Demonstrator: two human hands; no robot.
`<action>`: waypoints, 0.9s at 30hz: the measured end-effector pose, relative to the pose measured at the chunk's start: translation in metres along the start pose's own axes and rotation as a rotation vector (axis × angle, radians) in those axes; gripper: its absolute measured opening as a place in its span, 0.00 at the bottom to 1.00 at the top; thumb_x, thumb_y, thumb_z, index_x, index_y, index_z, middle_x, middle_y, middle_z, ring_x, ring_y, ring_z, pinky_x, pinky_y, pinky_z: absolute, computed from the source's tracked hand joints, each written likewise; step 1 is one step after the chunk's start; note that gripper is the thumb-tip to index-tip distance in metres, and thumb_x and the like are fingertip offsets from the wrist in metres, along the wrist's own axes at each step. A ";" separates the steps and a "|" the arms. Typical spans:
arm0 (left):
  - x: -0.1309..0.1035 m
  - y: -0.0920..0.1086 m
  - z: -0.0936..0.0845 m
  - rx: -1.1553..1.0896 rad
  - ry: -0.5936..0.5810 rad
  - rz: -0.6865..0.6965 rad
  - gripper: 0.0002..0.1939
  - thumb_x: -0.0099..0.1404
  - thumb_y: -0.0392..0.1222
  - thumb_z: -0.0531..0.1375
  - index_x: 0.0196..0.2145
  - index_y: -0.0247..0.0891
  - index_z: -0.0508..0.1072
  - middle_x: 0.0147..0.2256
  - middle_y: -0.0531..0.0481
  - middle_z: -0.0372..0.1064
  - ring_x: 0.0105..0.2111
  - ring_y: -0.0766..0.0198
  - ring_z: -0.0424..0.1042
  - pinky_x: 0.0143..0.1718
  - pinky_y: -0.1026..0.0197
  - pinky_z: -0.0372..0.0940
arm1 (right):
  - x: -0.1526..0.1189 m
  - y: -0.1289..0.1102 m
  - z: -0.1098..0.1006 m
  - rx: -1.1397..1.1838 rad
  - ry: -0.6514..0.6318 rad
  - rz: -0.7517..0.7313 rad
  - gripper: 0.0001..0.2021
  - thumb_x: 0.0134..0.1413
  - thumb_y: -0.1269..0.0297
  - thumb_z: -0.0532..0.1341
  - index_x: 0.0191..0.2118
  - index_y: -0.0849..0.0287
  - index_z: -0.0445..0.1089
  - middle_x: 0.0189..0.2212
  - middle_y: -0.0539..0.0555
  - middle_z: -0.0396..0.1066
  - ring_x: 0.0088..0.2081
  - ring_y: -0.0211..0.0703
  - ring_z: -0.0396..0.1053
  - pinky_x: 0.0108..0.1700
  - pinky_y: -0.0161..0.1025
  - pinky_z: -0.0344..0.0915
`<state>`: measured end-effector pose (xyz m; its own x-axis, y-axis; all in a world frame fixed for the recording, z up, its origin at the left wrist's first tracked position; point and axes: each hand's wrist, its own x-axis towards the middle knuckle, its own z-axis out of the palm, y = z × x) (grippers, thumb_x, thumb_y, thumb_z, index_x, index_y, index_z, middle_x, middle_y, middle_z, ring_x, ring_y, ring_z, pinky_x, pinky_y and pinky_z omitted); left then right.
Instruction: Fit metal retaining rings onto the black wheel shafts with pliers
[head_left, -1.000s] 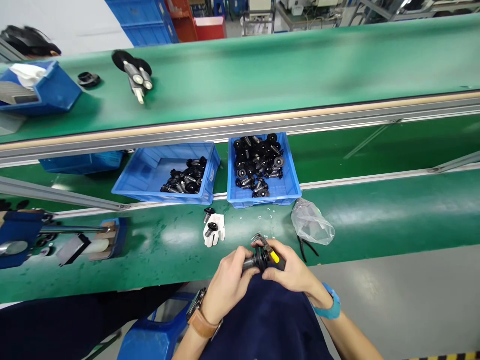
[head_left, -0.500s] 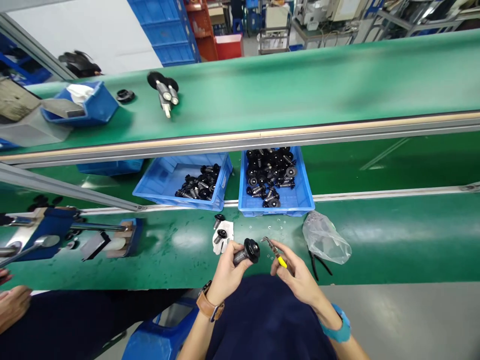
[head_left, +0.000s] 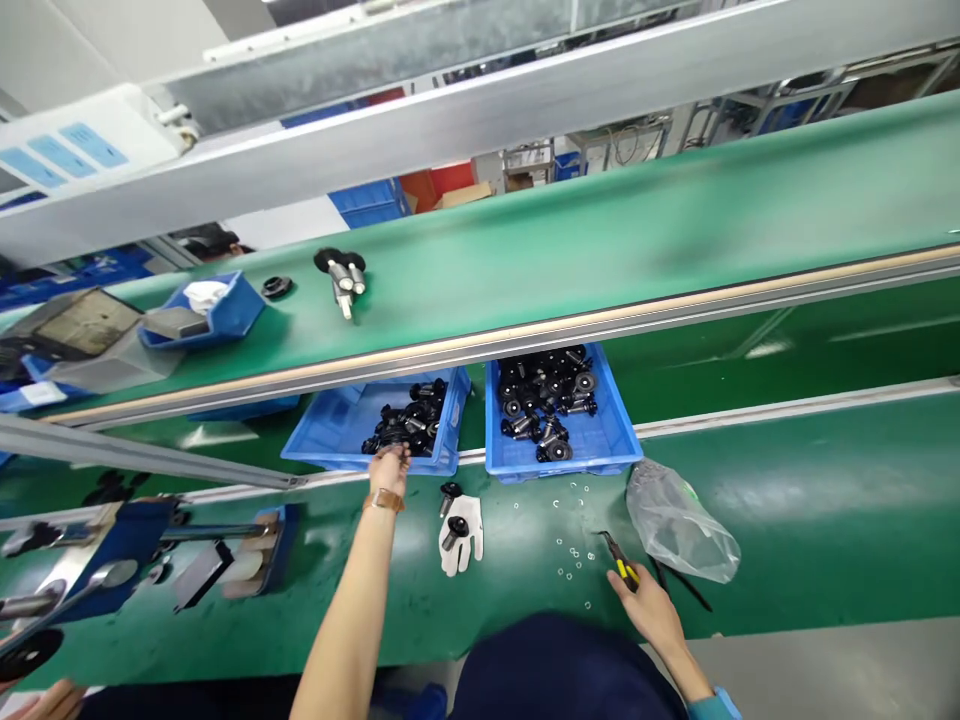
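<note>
While right hand (head_left: 649, 604) grips pliers (head_left: 620, 564), left hand (head_left: 389, 470) over left-side bin (head_left: 341, 425), grip unclear; blue labels (head_left: 57, 156) illegible.

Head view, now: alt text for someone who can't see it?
A person's left hand is at the near rim of a blue bin of black parts; the right hand holds yellow-handled pliers over a green bench. A second parts bin, a white glove, small rings and a plastic bag are nearby.
</note>
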<state>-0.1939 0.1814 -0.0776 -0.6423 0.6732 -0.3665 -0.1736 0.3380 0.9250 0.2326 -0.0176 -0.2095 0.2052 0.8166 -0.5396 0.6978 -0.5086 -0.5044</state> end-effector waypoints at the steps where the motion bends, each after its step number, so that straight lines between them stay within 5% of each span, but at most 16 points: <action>1: 0.014 0.005 0.003 0.023 0.020 0.028 0.11 0.71 0.45 0.61 0.41 0.33 0.72 0.35 0.51 0.71 0.29 0.68 0.71 0.29 0.64 0.70 | 0.003 0.009 0.003 -0.004 0.016 0.041 0.28 0.57 0.39 0.52 0.48 0.58 0.71 0.40 0.64 0.79 0.43 0.63 0.78 0.41 0.51 0.71; 5: 0.046 0.010 0.018 0.154 0.113 0.163 0.16 0.71 0.46 0.60 0.51 0.34 0.71 0.46 0.45 0.72 0.39 0.61 0.74 0.39 0.55 0.74 | 0.010 0.029 0.012 -0.008 0.072 0.140 0.28 0.56 0.45 0.53 0.53 0.62 0.69 0.45 0.65 0.77 0.48 0.60 0.76 0.46 0.47 0.70; 9: 0.041 -0.013 0.044 0.310 0.067 0.323 0.13 0.71 0.44 0.59 0.50 0.34 0.70 0.45 0.45 0.72 0.43 0.58 0.74 0.45 0.51 0.72 | 0.015 0.033 0.025 -0.044 0.116 0.172 0.31 0.57 0.46 0.53 0.57 0.66 0.65 0.48 0.66 0.74 0.53 0.59 0.72 0.52 0.47 0.67; 12: 0.014 -0.047 0.080 0.428 -0.209 0.417 0.11 0.69 0.41 0.57 0.48 0.35 0.70 0.41 0.45 0.74 0.45 0.57 0.75 0.51 0.50 0.69 | 0.017 0.029 0.036 -0.092 0.147 0.180 0.31 0.57 0.50 0.55 0.59 0.67 0.64 0.51 0.68 0.71 0.55 0.63 0.69 0.53 0.50 0.66; 15: -0.018 -0.081 0.132 0.548 -0.637 0.454 0.11 0.63 0.39 0.63 0.45 0.38 0.74 0.41 0.46 0.77 0.43 0.57 0.77 0.49 0.53 0.71 | 0.018 0.023 0.044 -0.130 0.183 0.155 0.30 0.58 0.55 0.55 0.62 0.68 0.61 0.53 0.71 0.67 0.56 0.67 0.66 0.53 0.54 0.65; 18: -0.037 -0.103 0.187 0.671 -0.929 0.437 0.16 0.56 0.34 0.69 0.44 0.37 0.76 0.47 0.43 0.76 0.49 0.54 0.75 0.57 0.51 0.66 | 0.019 0.021 0.045 -0.127 0.223 0.106 0.29 0.59 0.58 0.53 0.63 0.68 0.60 0.56 0.71 0.64 0.57 0.67 0.64 0.55 0.56 0.63; 22: -0.040 -0.116 0.235 0.843 -1.124 0.327 0.13 0.65 0.41 0.66 0.46 0.35 0.75 0.50 0.43 0.74 0.52 0.53 0.73 0.57 0.44 0.66 | 0.018 0.027 0.041 -0.058 0.258 0.059 0.29 0.59 0.56 0.51 0.60 0.69 0.63 0.57 0.71 0.64 0.58 0.67 0.64 0.57 0.56 0.63; 27: -0.040 -0.118 0.247 0.936 -1.148 0.158 0.14 0.70 0.46 0.62 0.47 0.35 0.74 0.46 0.45 0.73 0.44 0.58 0.75 0.47 0.49 0.72 | 0.009 0.029 0.035 0.086 0.260 -0.013 0.23 0.58 0.53 0.50 0.50 0.61 0.71 0.50 0.65 0.72 0.54 0.62 0.69 0.56 0.54 0.66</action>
<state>0.0370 0.2766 -0.1969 0.3926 0.7300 -0.5594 0.6562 0.2039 0.7265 0.2307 -0.0346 -0.2531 0.3739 0.8603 -0.3467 0.6430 -0.5098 -0.5716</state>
